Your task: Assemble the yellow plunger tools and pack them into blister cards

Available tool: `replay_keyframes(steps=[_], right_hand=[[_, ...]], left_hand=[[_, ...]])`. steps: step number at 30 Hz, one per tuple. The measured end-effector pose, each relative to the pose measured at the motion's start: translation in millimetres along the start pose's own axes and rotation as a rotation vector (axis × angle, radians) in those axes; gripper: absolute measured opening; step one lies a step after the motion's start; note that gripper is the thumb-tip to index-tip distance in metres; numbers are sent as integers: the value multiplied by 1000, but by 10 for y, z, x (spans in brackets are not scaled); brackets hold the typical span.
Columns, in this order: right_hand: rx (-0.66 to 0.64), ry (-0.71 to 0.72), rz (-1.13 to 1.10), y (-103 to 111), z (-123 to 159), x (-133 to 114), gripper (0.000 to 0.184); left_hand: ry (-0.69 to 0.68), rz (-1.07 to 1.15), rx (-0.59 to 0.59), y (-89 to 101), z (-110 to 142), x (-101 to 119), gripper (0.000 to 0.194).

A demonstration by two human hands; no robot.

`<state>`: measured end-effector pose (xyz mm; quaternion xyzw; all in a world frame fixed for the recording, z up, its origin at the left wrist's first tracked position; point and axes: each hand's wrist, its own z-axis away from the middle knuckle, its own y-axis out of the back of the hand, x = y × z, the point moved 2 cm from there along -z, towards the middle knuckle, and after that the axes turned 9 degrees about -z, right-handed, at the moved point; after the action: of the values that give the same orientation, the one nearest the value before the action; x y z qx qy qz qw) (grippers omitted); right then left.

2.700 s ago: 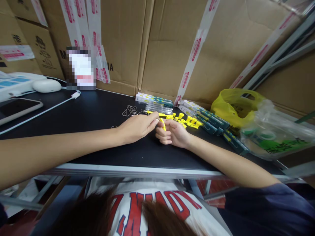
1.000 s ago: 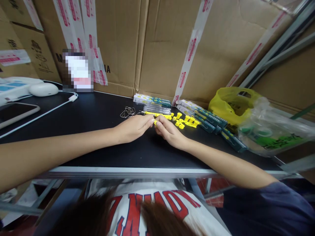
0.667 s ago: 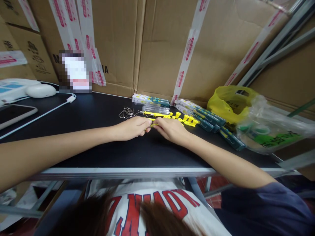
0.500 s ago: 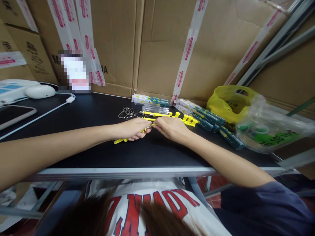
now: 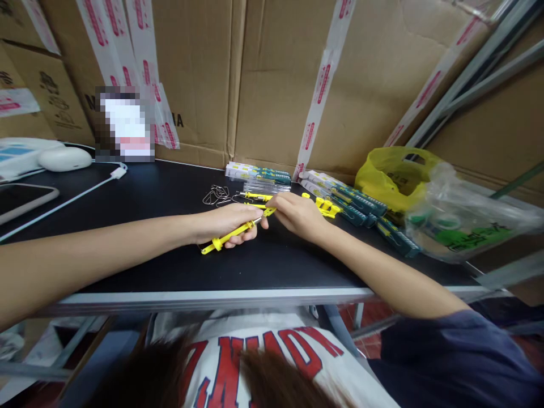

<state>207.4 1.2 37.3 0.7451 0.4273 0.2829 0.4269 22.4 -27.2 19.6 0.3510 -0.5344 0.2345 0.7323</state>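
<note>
Left hand: the left hand lies on the black desk near the middle, a little toward the front edge. Its fingers are closed around a thin yellow tool, which points with its free end toward the front-left.

Right hand: the right hand is just beside the left one, touching it at the fingertips. Its fingers are pinched on the small yellow piece at the near end of the tool, where a short metal tip shows.

Yellow tool: it is held a little above the desk, slanted, between both hands, in the middle part of the desk.

Loose yellow parts: a small group of yellow parts lies behind the right hand, toward the back edge.

Second yellow tool: another one lies flat just behind the hands.

Wire clips: a few thin wire clips lie behind the left hand.

Green packs: long green and white packs lie at the back edge, and more packs go in a row toward the right edge.

Bags: a yellow bag and a clear plastic bag are at the right end of the desk.

Left end of desk: a phone, a white cable and a white round device.

Behind the desk: cardboard boxes with tape stand along the back edge.
</note>
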Motion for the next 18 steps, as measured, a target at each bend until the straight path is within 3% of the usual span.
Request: replay_keyframes(steps=[4,11,18], right_hand=[[47,-33,-57,-22,8,127,15],[120,-238,-90,-16,52,503,9],[38,-262,-45,-56,62,538,8]], left_hand=[[-32,67,107,48,-37,-22,19],[-83,204,297,198,-114,-110,15],[-51,164,333,185,-112,-89,15]])
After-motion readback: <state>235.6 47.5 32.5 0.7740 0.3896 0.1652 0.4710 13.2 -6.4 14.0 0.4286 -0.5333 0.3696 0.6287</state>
